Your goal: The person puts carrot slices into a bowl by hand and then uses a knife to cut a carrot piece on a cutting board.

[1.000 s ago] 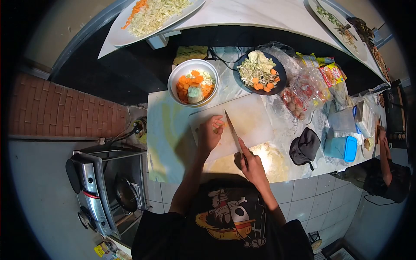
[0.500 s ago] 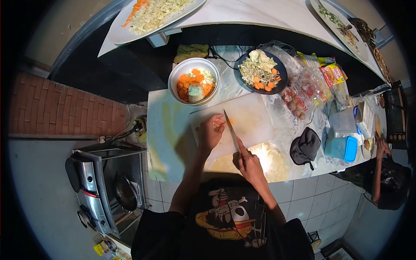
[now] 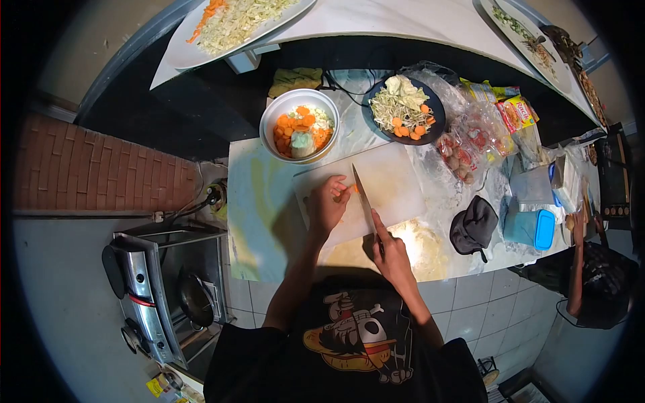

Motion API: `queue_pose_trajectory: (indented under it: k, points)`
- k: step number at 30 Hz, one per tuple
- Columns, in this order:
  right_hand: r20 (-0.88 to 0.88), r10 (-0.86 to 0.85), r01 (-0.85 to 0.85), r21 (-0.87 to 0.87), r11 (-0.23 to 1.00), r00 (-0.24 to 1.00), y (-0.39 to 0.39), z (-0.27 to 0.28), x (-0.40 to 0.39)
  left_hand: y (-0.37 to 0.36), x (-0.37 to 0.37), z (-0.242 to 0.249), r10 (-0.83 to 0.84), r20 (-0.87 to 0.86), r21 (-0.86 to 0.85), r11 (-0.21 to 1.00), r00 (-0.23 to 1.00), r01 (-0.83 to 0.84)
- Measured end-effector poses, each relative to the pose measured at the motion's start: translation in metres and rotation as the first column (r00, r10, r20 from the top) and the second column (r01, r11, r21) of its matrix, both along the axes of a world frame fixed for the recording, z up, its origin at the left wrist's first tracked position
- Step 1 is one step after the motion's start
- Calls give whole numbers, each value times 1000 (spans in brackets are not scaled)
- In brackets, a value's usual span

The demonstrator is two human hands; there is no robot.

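My right hand (image 3: 391,254) is wrapped round the handle of a long knife (image 3: 362,193), whose blade points away from me over the white cutting board (image 3: 393,178). My left hand (image 3: 330,205) rests on the board just left of the blade, its fingers bent together. A small orange carrot piece (image 3: 354,189) shows between those fingertips and the blade; how much lies under the fingers is hidden. Beyond the board stands a white bowl (image 3: 265,134) with carrot slices and chopped pale vegetables. A dark plate (image 3: 440,111) holds bean sprouts, carrot slices and pale leaves.
Plastic bags (image 3: 463,151), a black cloth item (image 3: 474,226) and a blue-lidded container (image 3: 543,230) are on the right. A platter (image 3: 180,50) lies on the upper shelf. A stove (image 3: 149,305) stands left. Another person (image 3: 594,282) is at far right.
The knife and my right hand have shifted slightly right, and the blade is more upright in view. My left hand has barely moved. The other person's arms have moved.
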State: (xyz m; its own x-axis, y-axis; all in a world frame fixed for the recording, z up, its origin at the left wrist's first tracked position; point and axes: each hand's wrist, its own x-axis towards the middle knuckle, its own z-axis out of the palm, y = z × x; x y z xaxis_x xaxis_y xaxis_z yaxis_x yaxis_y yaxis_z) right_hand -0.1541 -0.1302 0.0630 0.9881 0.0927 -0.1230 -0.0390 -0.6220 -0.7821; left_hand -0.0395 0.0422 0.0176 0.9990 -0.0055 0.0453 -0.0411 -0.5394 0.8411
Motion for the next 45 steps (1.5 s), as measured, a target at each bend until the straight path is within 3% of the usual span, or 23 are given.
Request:
queue_pose_trajectory:
  k: [6,24,30,35,45]
  points:
    - [33,33,-34,18,999,999,2,-4,-2,9,-1,-4,-29,17,-82,996,999,30]
    - [13,44,-44,-30,999,999,7,-9,-3,1,-3,12,-25,-31,-58,998,999,23]
    - [-72,89,-91,-32,995,993,6,-7,1,1,-3,5,-16,-44,-120,993,999,11]
    - [25,99,-99,-12,995,995,6,-12,4,1,-4,9,5,-95,-83,996,995,-13]
    - [-5,95,-95,-12,995,995,10,-14,3,0,-5,4,5,-69,-122,992,998,-14]
